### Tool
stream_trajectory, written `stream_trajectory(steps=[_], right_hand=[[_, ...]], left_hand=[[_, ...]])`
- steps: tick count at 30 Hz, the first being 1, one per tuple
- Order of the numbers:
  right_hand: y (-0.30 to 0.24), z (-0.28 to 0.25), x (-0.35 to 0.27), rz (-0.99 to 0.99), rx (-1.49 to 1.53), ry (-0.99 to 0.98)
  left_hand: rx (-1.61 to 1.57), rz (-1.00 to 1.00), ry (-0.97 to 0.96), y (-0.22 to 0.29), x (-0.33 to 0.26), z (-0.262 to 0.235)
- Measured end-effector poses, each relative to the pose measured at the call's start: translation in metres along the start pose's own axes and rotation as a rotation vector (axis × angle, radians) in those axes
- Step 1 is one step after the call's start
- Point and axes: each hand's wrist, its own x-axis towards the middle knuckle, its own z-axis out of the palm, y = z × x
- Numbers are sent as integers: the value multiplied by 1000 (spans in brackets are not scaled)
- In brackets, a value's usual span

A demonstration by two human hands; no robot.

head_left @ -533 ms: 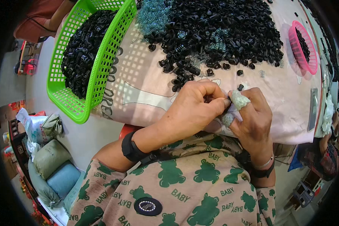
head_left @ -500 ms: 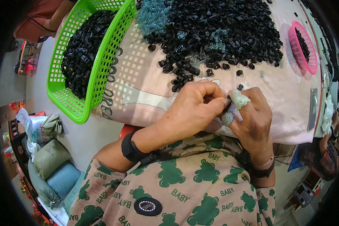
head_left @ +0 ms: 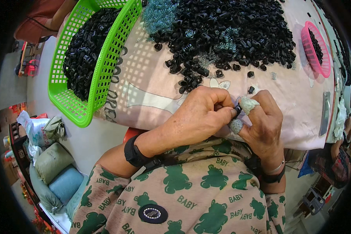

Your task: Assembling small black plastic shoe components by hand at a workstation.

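Close together at the table's near edge, my two hands meet around a small black plastic part [head_left: 238, 109]. My left hand [head_left: 201, 113] pinches it between thumb and curled forefinger. From the other side, my right hand [head_left: 264, 123] grips it with thumb and forefinger, both covered at the tips by pale wrappings. Fingers hide much of the part, so its exact shape is unclear. One loose black piece [head_left: 251, 90] lies just beyond my right hand. Farther off spreads a big heap of small black plastic parts [head_left: 230, 31], mixed with thin metal springs [head_left: 158, 16].
A green plastic basket [head_left: 90, 113] full of black parts stands at the left edge of the cloth-covered table [head_left: 152, 113]. At the far right sits a pink basket [head_left: 327, 58] with more black pieces. Stuffed sacks [head_left: 54, 163] lie at lower left. Another person's arm [head_left: 62, 17] shows at upper left.
The black part now shows more between my fingertips, and my right fingers have shifted slightly around it. Both hands stay in nearly the same place.
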Motion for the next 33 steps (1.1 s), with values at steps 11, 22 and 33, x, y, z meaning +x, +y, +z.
stream_trajectory(steps=[11,22,33], right_hand=[[-7,-2,1,29,173,147],[-9,-7,-3,-60,229,219],[-8,-4,1,-90,31,91]], left_hand=[[-393,-114,-79,16,-7,-4],[-1062,-201,-319,-6,-5,6],[-234,21,54,9,-5,5]])
